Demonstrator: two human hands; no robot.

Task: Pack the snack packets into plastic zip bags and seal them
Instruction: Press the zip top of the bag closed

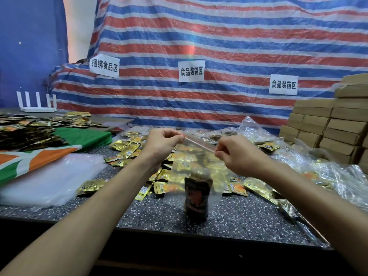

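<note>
A clear plastic zip bag (196, 168) with a red seal strip hangs above the table between my two hands. My left hand (162, 143) pinches the left end of the strip, and my right hand (237, 153) pinches the right end. At the bottom of the bag sits a dark snack packet (197, 200), blurred. Gold snack packets (129, 148) lie scattered on the speckled table (151, 218) behind and around the bag.
A stack of empty clear bags (49, 178) lies at the left, beside a green, orange and white cloth (59, 148). Dark packets (25, 130) pile up at far left. Filled clear bags (310, 166) lie at the right, below brown cardboard boxes (326, 124).
</note>
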